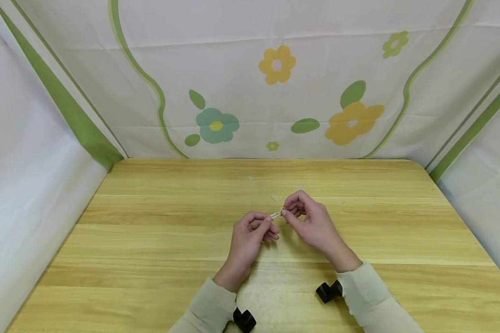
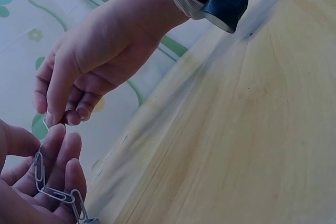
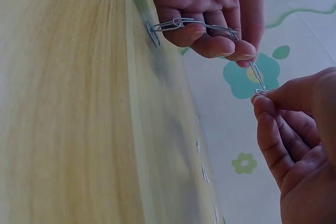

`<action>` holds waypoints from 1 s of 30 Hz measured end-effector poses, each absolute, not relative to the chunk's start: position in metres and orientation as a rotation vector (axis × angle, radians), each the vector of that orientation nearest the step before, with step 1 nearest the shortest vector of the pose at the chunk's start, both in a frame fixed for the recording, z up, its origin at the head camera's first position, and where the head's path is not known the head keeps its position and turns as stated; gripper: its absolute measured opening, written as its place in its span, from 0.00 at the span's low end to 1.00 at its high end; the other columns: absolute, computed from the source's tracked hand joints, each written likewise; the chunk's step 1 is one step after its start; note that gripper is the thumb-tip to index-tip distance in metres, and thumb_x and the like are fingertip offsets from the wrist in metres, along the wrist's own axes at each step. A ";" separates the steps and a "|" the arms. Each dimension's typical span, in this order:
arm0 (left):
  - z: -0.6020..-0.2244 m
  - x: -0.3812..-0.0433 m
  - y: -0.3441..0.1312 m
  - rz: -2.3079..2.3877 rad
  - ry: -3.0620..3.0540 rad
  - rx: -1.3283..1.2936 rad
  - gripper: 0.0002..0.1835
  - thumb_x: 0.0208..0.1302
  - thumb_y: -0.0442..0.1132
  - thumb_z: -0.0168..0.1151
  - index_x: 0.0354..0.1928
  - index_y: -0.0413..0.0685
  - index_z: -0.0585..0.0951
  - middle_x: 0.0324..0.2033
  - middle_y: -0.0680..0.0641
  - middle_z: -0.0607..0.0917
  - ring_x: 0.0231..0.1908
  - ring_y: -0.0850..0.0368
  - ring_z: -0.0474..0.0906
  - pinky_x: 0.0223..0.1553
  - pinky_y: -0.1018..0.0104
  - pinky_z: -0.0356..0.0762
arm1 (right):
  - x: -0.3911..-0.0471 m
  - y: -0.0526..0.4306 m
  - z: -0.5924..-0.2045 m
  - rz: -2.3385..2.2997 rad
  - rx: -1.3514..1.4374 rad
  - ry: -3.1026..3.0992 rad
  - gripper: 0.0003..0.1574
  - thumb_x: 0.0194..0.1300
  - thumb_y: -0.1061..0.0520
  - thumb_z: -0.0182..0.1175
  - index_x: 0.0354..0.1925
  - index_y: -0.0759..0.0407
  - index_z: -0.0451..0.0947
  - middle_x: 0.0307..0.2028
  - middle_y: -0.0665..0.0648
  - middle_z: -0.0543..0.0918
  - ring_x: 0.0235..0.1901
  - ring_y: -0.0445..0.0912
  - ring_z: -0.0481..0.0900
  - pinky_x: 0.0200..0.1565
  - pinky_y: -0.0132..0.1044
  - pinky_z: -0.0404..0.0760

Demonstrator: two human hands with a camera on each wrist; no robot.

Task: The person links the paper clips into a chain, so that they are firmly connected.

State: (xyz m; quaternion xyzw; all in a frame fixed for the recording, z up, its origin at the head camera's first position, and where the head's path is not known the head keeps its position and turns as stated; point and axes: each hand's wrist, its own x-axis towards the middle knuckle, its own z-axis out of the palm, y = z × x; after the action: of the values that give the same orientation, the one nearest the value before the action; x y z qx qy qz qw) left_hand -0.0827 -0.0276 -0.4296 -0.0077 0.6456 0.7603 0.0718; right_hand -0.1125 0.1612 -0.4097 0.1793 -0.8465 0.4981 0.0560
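A slim, rounded, silver-grey wire paper clip [image 1: 275, 215] is pinched between thumb and index finger of the left hand [image 1: 247, 233]; its long axis is pointed towards two o'clock, at the right hand [image 1: 312, 221]. A second wire clip [image 3: 261, 92] is pinched narrowly by the right fingers, at two o'clock from the left fingertips and just beside them. Whether the two clips are hooked or only touching cannot be told. From the left hand a chain of linked silver-grey wire clips [image 2: 59, 194] is hung across the other, loosely bent fingers. On the pale wooden table [image 1: 150, 259], a loose white-looking clip [image 1: 273, 197] is seen at eleven o'clock from the right fingertips, the nearer hand.
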 end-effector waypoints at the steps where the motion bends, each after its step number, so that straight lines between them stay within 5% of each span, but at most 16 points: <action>1: -0.430 -0.082 -0.028 2.286 1.944 -0.028 0.14 0.80 0.40 0.63 0.53 0.34 0.81 0.34 0.43 0.92 0.31 0.59 0.89 0.39 0.66 0.87 | -0.112 0.161 -0.409 1.508 0.546 -2.565 0.09 0.74 0.63 0.68 0.46 0.53 0.78 0.38 0.59 0.90 0.37 0.42 0.85 0.40 0.36 0.84; 15: -0.428 -0.082 -0.027 2.288 1.937 0.008 0.11 0.80 0.38 0.63 0.51 0.34 0.82 0.33 0.46 0.92 0.32 0.59 0.89 0.39 0.66 0.87 | -0.112 0.159 -0.411 1.401 0.603 -2.568 0.09 0.72 0.66 0.68 0.43 0.54 0.79 0.35 0.51 0.89 0.36 0.41 0.83 0.40 0.35 0.83; 30: -0.429 -0.082 -0.028 2.306 1.935 -0.041 0.12 0.81 0.40 0.62 0.52 0.36 0.81 0.35 0.45 0.93 0.33 0.59 0.89 0.39 0.68 0.83 | -0.112 0.160 -0.410 1.314 0.712 -2.622 0.08 0.73 0.66 0.67 0.45 0.57 0.79 0.36 0.54 0.90 0.37 0.40 0.84 0.40 0.33 0.82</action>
State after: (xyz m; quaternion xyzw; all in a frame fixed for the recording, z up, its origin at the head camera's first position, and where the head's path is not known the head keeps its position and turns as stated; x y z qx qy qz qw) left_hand -0.0817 -0.0281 -0.4294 -0.0135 0.6414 0.7643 0.0653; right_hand -0.1117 0.1604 -0.4102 0.2354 -0.8672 0.4345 0.0619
